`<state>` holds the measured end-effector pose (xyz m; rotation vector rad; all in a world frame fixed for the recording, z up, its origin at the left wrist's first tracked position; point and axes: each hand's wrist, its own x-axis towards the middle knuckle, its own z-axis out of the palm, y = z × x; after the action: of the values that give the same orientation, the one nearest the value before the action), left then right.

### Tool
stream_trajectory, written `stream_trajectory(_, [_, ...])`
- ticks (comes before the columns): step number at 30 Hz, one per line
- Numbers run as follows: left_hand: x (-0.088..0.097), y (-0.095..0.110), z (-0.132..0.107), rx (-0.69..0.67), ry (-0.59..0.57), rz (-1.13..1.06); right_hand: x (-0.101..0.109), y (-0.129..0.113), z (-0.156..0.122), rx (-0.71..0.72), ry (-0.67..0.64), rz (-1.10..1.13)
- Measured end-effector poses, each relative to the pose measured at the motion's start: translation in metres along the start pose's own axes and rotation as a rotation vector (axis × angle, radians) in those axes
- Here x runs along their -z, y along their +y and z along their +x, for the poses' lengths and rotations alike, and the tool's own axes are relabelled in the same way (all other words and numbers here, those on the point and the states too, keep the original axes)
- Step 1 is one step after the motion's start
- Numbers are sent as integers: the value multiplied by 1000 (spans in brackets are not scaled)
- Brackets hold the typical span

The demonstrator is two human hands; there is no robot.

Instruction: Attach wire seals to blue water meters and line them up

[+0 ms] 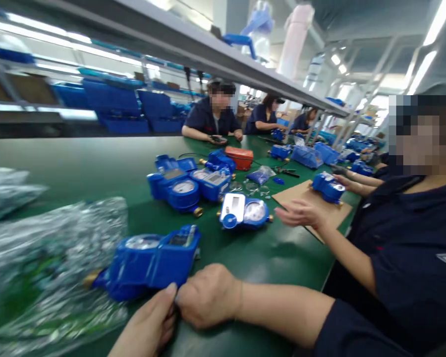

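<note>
A blue water meter (pixel 152 260) lies on the green table (pixel 267 258) in front of me, one end resting on crinkled clear plastic wrap (pixel 48 267). My left hand (pixel 148 325) comes up from the bottom edge and pinches the meter's near edge with its thumb. My right hand (pixel 208 295) is a closed fist pressed against that thumb and the meter's near corner; what it grips is hidden.
More blue meters (pixel 188 186) and one with a white face (pixel 243 210) lie mid-table. There is also an orange box (pixel 240 156). A co-worker's hand (pixel 301 213) rests by a cardboard sheet (pixel 312 206) bearing another meter (pixel 329 187). Other people sit along the far side. Blue bins (pixel 113 106) fill the shelves.
</note>
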<state>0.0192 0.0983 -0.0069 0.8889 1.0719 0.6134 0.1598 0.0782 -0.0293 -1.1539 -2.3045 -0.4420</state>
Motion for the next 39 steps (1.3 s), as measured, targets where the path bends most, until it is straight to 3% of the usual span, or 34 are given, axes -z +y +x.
stream_trajectory(2, [4,-2,-11,-18,-61,-76,-4,-10,-4,-147,6,75])
stream_trajectory(9, [-8,-6,-11,-41,3,-103,2,-38,0,-593,6,315])
stream_trajectory(13, [-5,-7,-13,-46,-30,-132,4,-48,6,-906,39,649])
stream_trajectory(17, [3,-5,-12,-56,-56,-69,5,-43,-4,-981,100,862])
stream_trajectory(21, [16,0,-10,-101,85,17,-1,-24,-18,-1082,298,866])
stream_trajectory(24, [20,0,-13,-91,165,-12,-14,-5,-19,-1104,408,947])
stream_trajectory(28, [12,0,-22,-109,190,-76,-35,14,-7,-1056,394,1117])
stream_trajectory(31, [5,9,-31,-87,134,-141,-39,20,0,-990,378,1208])
stream_trajectory(35, [2,24,-40,27,-28,-241,-22,17,-1,-880,364,1231])
stream_trajectory(39, [15,29,-54,63,17,-252,9,2,-3,-660,330,1102])
